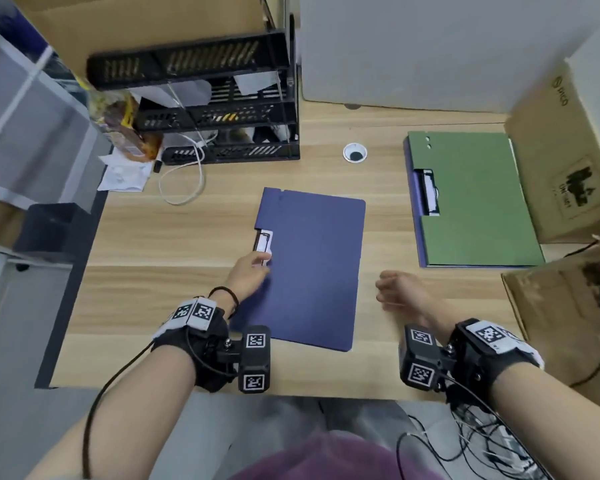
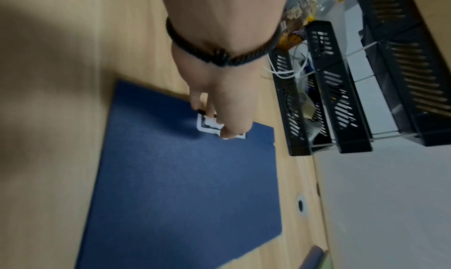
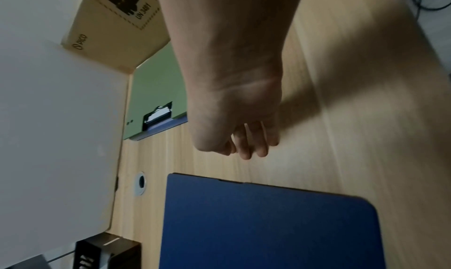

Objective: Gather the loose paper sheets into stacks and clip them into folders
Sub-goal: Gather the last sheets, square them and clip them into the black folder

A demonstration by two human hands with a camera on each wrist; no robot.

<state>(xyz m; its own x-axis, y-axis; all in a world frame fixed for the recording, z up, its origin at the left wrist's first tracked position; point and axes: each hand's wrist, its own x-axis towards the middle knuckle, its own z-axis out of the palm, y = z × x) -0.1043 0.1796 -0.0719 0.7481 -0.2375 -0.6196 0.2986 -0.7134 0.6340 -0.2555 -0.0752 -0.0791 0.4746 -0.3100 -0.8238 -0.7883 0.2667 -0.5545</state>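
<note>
Folder (image 1: pixel 317 268), blue and shut, lies flat mid-counter (image 1: pixel 174 244); the left hand (image 1: pixel 248 275) pinches the spring clip (image 1: pixel 263 244) on its left edge. The right hand (image 1: pixel 400 292) hangs just right, fingers (image 3: pixel 251 147) loosely curled, empty. The cover looks thin, stiff and light; best lifted by its right edge.

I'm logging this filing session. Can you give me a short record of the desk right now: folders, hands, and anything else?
blue folder: closed, flat, mid-desk
clip: white, at the blue folder's left edge
left hand: fingers on the clip
right hand: holds nothing, right of the blue folder, fingers loosely curled
green folder: closed, far right, on top of another blue one
loose sheets on desk: none visible
tray rack: black, back left
</note>
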